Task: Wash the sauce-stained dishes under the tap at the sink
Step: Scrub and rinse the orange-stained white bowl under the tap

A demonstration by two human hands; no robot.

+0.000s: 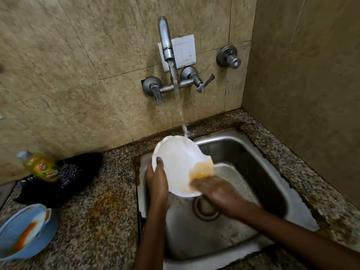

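Note:
A white plate [178,159] with a scalloped rim is tilted over the steel sink [243,151]. My left hand [156,178] grips its left edge, thumb on the face. My right hand [218,190] presses a yellow sponge [202,169] against the plate's lower right part; the sponge looks blurred. The tap [165,41] on the wall runs, and its stream lands at the plate's top edge. On the counter at lower left sit light blue dishes [21,234] streaked with orange sauce.
A yellow dish soap bottle [41,166] leans on a dark cloth bag [66,178] left of the sink. The speckled granite counter [97,221] has orange stains. Tiled walls close in behind and on the right. The sink drain [206,209] lies under my right hand.

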